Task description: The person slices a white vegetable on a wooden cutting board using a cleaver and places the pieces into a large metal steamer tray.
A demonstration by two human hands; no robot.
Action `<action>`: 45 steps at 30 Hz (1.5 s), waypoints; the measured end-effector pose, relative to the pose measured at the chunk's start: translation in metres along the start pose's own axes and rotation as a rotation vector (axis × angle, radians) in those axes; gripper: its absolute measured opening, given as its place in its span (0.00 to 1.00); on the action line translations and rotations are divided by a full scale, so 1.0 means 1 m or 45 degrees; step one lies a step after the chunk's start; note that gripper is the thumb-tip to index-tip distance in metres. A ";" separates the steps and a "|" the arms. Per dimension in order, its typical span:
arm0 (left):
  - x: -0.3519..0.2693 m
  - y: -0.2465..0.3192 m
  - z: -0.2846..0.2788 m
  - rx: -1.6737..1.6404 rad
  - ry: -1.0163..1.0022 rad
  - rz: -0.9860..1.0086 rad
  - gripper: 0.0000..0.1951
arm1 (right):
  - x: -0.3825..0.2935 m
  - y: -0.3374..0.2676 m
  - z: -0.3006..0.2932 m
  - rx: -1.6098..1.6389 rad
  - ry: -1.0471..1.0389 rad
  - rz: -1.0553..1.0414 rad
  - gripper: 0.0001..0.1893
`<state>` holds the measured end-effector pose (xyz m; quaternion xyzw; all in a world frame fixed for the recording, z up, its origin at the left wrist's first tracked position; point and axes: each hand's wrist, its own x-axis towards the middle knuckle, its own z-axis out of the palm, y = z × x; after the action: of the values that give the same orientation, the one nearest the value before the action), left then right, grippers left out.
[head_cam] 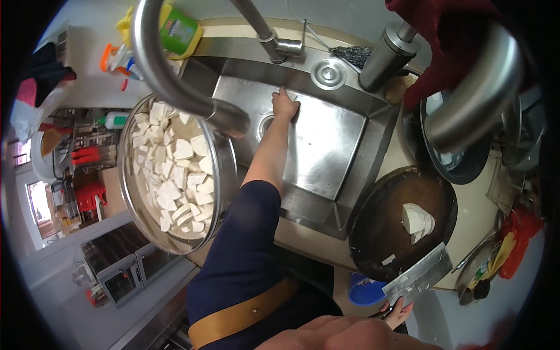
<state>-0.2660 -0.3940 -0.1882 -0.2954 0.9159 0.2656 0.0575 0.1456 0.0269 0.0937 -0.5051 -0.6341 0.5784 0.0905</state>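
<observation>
My left hand reaches down into the stainless steel sink, close to the drain. Between its thumb and fingers shows a small pale piece, partly hidden by the hand. My right hand grips the handle of a Chinese cleaver, its broad blade smeared with white bits. Beside that blade lies a round dark wooden chopping board, bearing a sliced block of white food and a small scrap. Left of the sink, a large round metal basin holds many white chunks.
A curved steel faucet arches over the sink's left side. Behind the sink sit a drain strainer and a steel scrubber. A dark wok stands at right, and a blue bucket sits below the board.
</observation>
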 end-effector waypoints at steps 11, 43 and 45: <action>-0.148 0.004 0.011 -0.759 -0.082 -0.134 0.27 | 0.016 -0.041 0.025 -0.040 -0.189 0.001 0.16; -0.354 0.198 -0.030 -0.407 -0.360 1.561 0.32 | 0.094 0.067 -0.024 0.094 -0.317 0.057 0.14; -0.355 0.201 -0.025 -0.403 -0.346 1.548 0.31 | 0.103 0.051 -0.003 -0.152 -0.304 -0.040 0.15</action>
<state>-0.0891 -0.0883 0.0167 0.3078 0.8542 0.4178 -0.0321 0.1269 0.0967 0.0041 -0.4271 -0.6815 0.5942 -0.0070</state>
